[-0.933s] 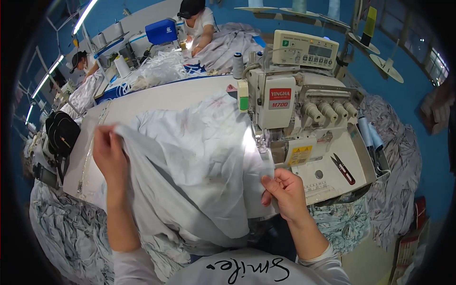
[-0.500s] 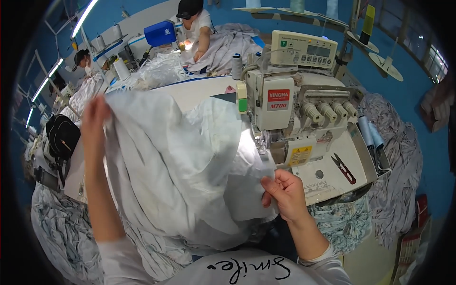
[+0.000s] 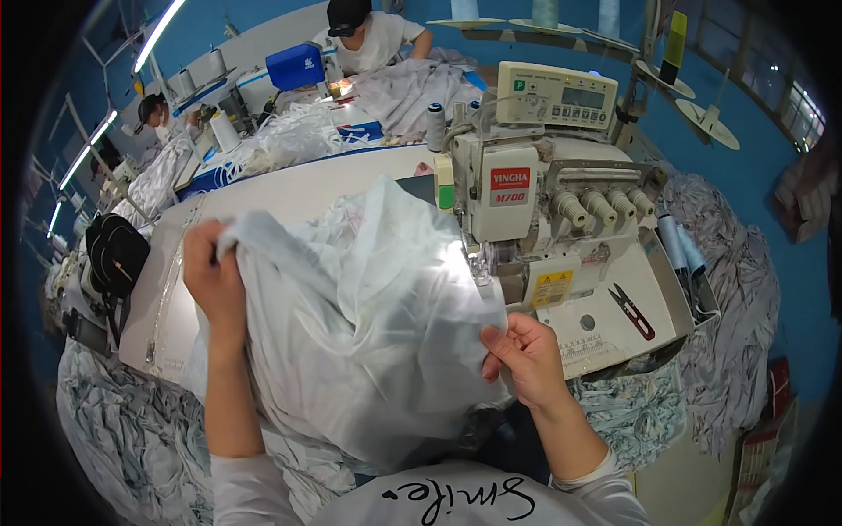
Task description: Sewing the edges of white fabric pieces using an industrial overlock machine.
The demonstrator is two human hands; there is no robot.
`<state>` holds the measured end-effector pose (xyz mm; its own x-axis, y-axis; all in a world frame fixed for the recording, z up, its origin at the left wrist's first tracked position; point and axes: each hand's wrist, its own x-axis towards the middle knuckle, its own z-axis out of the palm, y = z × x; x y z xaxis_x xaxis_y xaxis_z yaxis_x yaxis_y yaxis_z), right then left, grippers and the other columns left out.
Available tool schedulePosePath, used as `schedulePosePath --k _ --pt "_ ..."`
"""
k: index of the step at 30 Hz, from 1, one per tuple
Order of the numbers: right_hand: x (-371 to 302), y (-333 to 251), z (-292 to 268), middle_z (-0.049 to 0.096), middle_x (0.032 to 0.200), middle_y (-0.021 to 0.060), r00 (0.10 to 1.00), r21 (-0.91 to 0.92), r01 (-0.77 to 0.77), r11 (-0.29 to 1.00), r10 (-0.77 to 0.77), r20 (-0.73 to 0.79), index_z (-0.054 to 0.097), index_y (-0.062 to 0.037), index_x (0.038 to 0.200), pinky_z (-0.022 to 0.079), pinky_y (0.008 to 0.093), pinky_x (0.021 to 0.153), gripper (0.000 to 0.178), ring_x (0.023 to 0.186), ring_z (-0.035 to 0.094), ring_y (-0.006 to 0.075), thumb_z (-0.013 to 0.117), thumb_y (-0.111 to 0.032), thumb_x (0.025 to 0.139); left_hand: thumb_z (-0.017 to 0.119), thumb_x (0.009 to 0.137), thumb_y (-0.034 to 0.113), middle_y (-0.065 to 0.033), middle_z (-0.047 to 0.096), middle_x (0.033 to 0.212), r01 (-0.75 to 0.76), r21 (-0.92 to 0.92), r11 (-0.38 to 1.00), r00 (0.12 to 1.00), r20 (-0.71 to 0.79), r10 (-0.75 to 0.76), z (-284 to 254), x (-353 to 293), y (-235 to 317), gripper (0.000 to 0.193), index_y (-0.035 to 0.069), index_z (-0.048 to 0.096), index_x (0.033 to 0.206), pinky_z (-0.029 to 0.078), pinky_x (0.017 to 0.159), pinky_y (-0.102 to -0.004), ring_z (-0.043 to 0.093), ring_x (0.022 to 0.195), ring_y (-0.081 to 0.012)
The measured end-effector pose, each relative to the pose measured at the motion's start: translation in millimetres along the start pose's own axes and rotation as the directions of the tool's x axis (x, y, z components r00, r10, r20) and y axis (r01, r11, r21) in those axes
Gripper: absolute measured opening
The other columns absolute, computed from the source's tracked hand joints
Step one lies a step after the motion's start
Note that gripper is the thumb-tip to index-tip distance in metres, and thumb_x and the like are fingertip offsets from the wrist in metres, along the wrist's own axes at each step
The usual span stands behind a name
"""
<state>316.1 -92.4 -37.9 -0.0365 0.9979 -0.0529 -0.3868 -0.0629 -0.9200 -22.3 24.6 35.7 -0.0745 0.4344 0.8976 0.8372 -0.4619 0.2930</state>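
Observation:
A large pale white fabric piece (image 3: 351,307) spreads between my hands, its lower part hanging over the table's front edge toward my lap. My left hand (image 3: 217,273) is closed on its upper left edge, holding it raised off the table. Nearer the machine, my right hand (image 3: 522,351) pinches the fabric's right edge between thumb and fingers. Just beyond that hand stands a white overlock sewing machine (image 3: 511,210). Its presser foot area (image 3: 481,267) is lit, and the fabric's edge reaches it. Whether the foot presses on the cloth I cannot tell.
Thread snips (image 3: 631,311) lie on the machine's right bed, with blue thread cones (image 3: 681,243) beyond. A black bag (image 3: 117,252) sits at the left table edge. Heaped cloth (image 3: 719,307) stands at right. Across the table a co-worker (image 3: 373,39) bends over fabric.
My left hand has come down and to the right, drawing the fabric's upper left edge inward and baring more table. My right hand stays nearly still. The co-worker has shifted position.

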Motion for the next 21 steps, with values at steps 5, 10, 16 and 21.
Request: schedulePosePath --k 5,10,16,21 --pt "0 0 -1 0.058 0.061 0.0023 1.000 0.010 0.001 1.000 -0.001 -0.024 0.059 -0.0012 0.087 0.044 0.0224 0.044 0.016 0.047 0.056 0.0098 0.063 -0.017 0.088 0.058 0.078 -0.002 -0.0091 0.062 0.091 -0.065 -0.060 0.996 0.994 -0.096 0.059 19 81 5 0.013 0.002 0.061 0.090 0.046 0.078 -0.0283 0.060 0.086 -0.0221" --pt "-2 -2 5 0.058 0.063 0.0024 1.000 0.023 -0.004 1.000 0.005 -0.015 0.059 -0.0008 0.088 0.045 0.0226 0.044 0.017 0.048 0.056 0.0097 0.065 -0.017 0.087 0.064 0.080 0.010 -0.0073 0.065 0.092 -0.080 0.089 0.993 0.996 -0.036 0.084 19 130 -38 0.022 0.004 0.063 0.101 0.046 0.079 -0.0291 0.060 0.086 -0.0198" --pt "3 2 -2 0.059 0.065 0.0025 0.999 -0.037 -0.004 0.999 0.002 -0.047 0.059 -0.0005 0.087 0.045 0.0219 0.044 0.017 0.048 0.056 0.0098 0.065 -0.017 0.087 0.082 0.062 0.029 -0.0121 0.056 0.106 0.182 -0.161 0.970 0.769 0.638 -0.039 -9 -12 -12 0.068 0.000 0.054 0.117 0.045 0.083 -0.0342 0.056 0.093 -0.0233" --pt "1 -5 1 0.059 0.063 0.0032 1.000 -0.007 -0.001 1.000 0.001 -0.009 0.059 -0.0005 0.086 0.045 0.0219 0.045 0.018 0.047 0.056 0.0096 0.065 -0.018 0.087 0.066 0.083 0.018 -0.0112 0.061 0.092 0.462 0.144 0.875 0.328 0.889 -0.320 -39 -109 43 0.027 0.001 0.059 0.103 0.043 0.085 -0.0276 0.057 0.091 -0.0210"
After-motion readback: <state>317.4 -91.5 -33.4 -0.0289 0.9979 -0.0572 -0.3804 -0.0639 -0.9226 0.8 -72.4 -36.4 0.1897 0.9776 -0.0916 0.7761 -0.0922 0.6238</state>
